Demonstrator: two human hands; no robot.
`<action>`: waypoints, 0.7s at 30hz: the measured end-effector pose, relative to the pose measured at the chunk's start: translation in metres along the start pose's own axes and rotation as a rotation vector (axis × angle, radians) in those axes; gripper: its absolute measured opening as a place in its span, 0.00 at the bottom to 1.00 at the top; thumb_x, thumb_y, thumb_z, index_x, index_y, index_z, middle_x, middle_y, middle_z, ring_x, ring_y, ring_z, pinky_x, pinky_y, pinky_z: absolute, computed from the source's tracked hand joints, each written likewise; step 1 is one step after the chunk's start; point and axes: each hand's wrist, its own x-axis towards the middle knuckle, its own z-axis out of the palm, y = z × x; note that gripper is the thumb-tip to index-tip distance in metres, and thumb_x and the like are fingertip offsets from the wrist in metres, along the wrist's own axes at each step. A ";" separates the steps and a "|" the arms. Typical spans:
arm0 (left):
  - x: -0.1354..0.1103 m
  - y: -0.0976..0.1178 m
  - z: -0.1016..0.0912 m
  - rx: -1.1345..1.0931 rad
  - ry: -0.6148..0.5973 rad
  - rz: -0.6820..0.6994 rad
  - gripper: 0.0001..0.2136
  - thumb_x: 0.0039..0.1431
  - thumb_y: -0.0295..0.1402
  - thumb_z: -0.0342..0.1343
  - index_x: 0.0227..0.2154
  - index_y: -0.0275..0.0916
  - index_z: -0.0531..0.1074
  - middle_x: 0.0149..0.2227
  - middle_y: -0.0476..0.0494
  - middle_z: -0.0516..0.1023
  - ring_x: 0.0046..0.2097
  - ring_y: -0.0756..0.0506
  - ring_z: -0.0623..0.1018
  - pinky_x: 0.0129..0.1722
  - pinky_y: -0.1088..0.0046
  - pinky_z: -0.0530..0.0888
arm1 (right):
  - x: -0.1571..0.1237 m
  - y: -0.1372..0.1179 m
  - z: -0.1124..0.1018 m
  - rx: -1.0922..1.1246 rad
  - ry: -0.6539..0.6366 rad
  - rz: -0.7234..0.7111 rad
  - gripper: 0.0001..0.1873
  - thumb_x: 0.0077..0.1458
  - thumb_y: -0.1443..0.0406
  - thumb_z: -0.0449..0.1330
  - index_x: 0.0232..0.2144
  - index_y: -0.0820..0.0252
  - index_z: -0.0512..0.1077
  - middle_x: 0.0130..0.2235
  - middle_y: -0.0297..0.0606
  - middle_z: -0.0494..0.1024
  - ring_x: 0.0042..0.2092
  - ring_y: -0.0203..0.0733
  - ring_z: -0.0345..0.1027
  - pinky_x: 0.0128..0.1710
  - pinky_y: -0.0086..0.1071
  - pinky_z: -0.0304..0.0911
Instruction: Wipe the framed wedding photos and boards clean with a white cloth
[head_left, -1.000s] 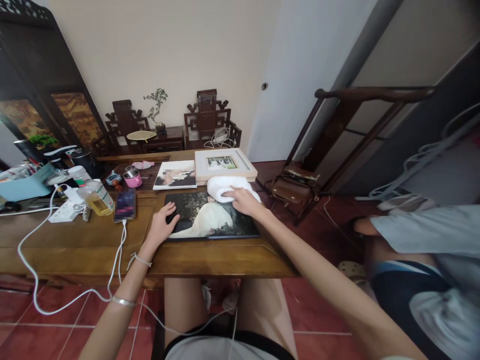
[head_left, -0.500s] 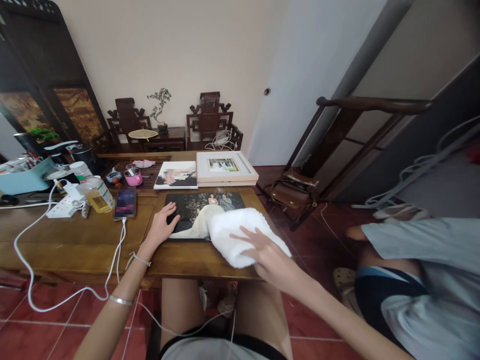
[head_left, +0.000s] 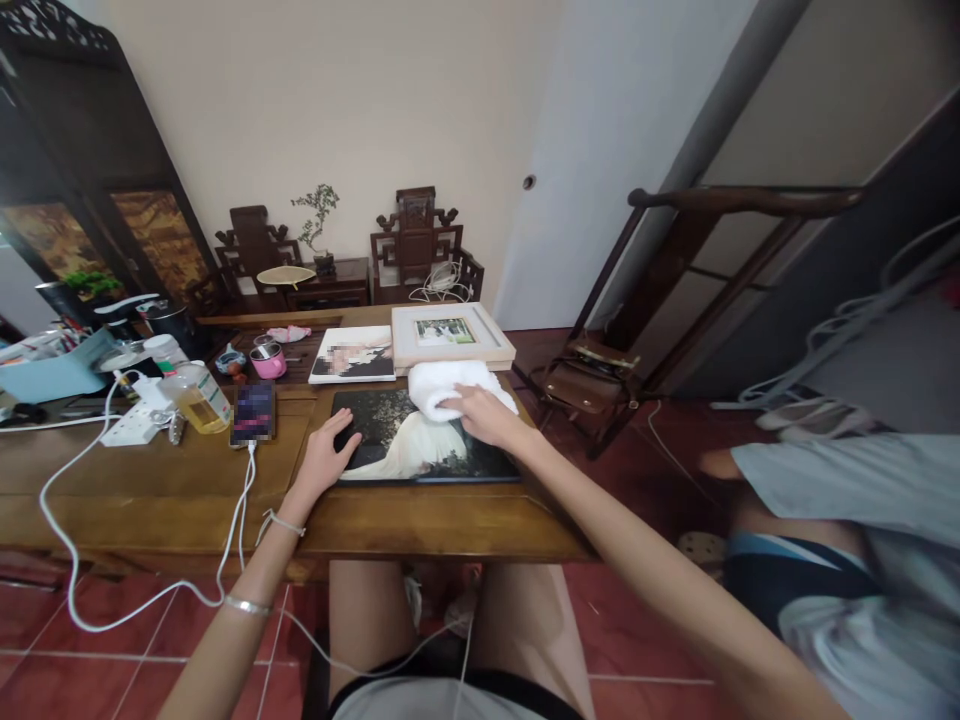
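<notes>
A dark wedding photo panel (head_left: 375, 420) lies flat near the front edge of the wooden table (head_left: 420, 525). My left hand (head_left: 328, 452) rests on its left edge with the fingers apart. On its upper right part lies a white towel (head_left: 442, 382), folded or bunched, hiding that part of the picture. My right hand (head_left: 484, 412) is on the towel, with fingers bent into its near side. Behind the panel are a white photo book (head_left: 367, 345) and a pale framed photo (head_left: 491, 335).
Left of the panel lie a phone (head_left: 253, 412) on a charging cable, a bottle of yellow liquid (head_left: 201, 400), a power strip (head_left: 135, 428) and a pink cup (head_left: 268, 362). To the right stands a wooden chair (head_left: 660, 270) holding a brown bag (head_left: 577, 388). A person's sleeve (head_left: 847, 480) shows at right.
My right hand has moved the towel away from me, from the panel's lower right to its upper right. The lower right of the picture now shows. My left hand stays at the left edge.
</notes>
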 end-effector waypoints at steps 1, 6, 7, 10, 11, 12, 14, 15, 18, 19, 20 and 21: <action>0.000 0.000 0.000 -0.003 0.000 -0.002 0.19 0.58 0.39 0.52 0.48 0.33 0.72 0.56 0.35 0.70 0.59 0.41 0.68 0.61 0.59 0.63 | -0.012 -0.007 -0.001 0.003 0.000 -0.015 0.33 0.43 0.81 0.48 0.51 0.60 0.71 0.52 0.49 0.72 0.59 0.53 0.59 0.56 0.51 0.53; -0.001 0.001 0.001 -0.004 0.000 -0.008 0.19 0.58 0.39 0.51 0.48 0.34 0.72 0.56 0.36 0.70 0.59 0.41 0.68 0.61 0.59 0.63 | -0.096 -0.050 -0.007 0.080 -0.018 -0.090 0.34 0.38 0.82 0.47 0.46 0.57 0.74 0.60 0.42 0.65 0.63 0.56 0.48 0.59 0.58 0.47; -0.001 0.001 0.001 -0.004 -0.004 -0.007 0.19 0.58 0.39 0.51 0.48 0.33 0.72 0.56 0.35 0.70 0.59 0.41 0.68 0.61 0.59 0.63 | -0.111 -0.057 -0.009 0.103 -0.027 -0.105 0.34 0.37 0.82 0.47 0.44 0.56 0.75 0.60 0.40 0.64 0.64 0.56 0.46 0.59 0.59 0.46; -0.001 0.001 0.001 0.002 -0.009 0.014 0.19 0.58 0.39 0.51 0.48 0.33 0.72 0.56 0.35 0.70 0.59 0.41 0.68 0.60 0.59 0.63 | -0.136 -0.067 -0.014 0.160 -0.041 -0.126 0.34 0.35 0.82 0.47 0.41 0.53 0.76 0.60 0.36 0.65 0.65 0.54 0.45 0.60 0.59 0.45; -0.001 0.000 0.001 0.006 -0.008 0.025 0.19 0.58 0.39 0.51 0.48 0.34 0.72 0.56 0.35 0.70 0.59 0.41 0.68 0.60 0.58 0.63 | -0.136 -0.067 -0.015 0.173 -0.042 -0.126 0.34 0.35 0.82 0.47 0.41 0.53 0.77 0.60 0.36 0.65 0.64 0.53 0.46 0.60 0.59 0.45; -0.001 0.000 0.001 0.011 -0.007 0.034 0.19 0.58 0.39 0.51 0.48 0.34 0.72 0.56 0.35 0.70 0.59 0.40 0.68 0.60 0.57 0.63 | -0.131 -0.064 -0.015 0.181 -0.041 -0.124 0.34 0.35 0.81 0.47 0.41 0.53 0.76 0.59 0.36 0.66 0.64 0.52 0.48 0.60 0.58 0.47; -0.001 -0.001 0.001 0.018 -0.006 0.046 0.19 0.58 0.39 0.51 0.48 0.34 0.72 0.56 0.34 0.70 0.59 0.40 0.68 0.60 0.57 0.63 | -0.110 -0.054 -0.014 0.178 -0.033 -0.112 0.34 0.37 0.81 0.47 0.43 0.53 0.76 0.58 0.39 0.67 0.63 0.51 0.51 0.59 0.56 0.49; -0.001 -0.001 0.000 0.019 -0.007 0.048 0.19 0.58 0.40 0.51 0.48 0.33 0.72 0.56 0.34 0.70 0.59 0.40 0.68 0.60 0.58 0.63 | -0.095 -0.047 -0.013 0.165 -0.024 -0.098 0.34 0.38 0.81 0.47 0.45 0.54 0.75 0.57 0.41 0.68 0.62 0.51 0.52 0.59 0.55 0.50; 0.000 -0.002 0.000 0.017 -0.013 0.048 0.20 0.58 0.39 0.51 0.48 0.30 0.72 0.56 0.31 0.70 0.59 0.40 0.68 0.60 0.59 0.63 | -0.046 -0.021 -0.006 0.106 -0.008 -0.053 0.34 0.40 0.81 0.47 0.49 0.58 0.73 0.52 0.46 0.73 0.61 0.51 0.56 0.58 0.52 0.52; 0.000 -0.003 0.000 0.014 -0.013 0.046 0.20 0.58 0.39 0.51 0.48 0.30 0.72 0.56 0.31 0.70 0.59 0.40 0.68 0.60 0.58 0.63 | -0.031 -0.012 -0.003 0.091 -0.004 -0.045 0.34 0.41 0.81 0.47 0.49 0.59 0.72 0.51 0.47 0.74 0.61 0.51 0.56 0.58 0.51 0.52; 0.000 -0.003 0.000 0.010 -0.012 0.042 0.20 0.58 0.39 0.51 0.48 0.31 0.72 0.56 0.32 0.70 0.59 0.41 0.68 0.60 0.58 0.63 | -0.018 -0.004 -0.001 0.080 0.002 -0.033 0.34 0.42 0.81 0.47 0.50 0.60 0.72 0.51 0.48 0.74 0.60 0.51 0.56 0.57 0.50 0.53; 0.000 -0.003 0.000 0.005 -0.009 0.038 0.19 0.58 0.39 0.51 0.48 0.32 0.72 0.55 0.33 0.70 0.59 0.41 0.68 0.60 0.58 0.63 | -0.008 0.003 0.001 0.075 0.009 -0.020 0.33 0.42 0.80 0.47 0.50 0.61 0.72 0.51 0.48 0.74 0.60 0.51 0.56 0.57 0.50 0.53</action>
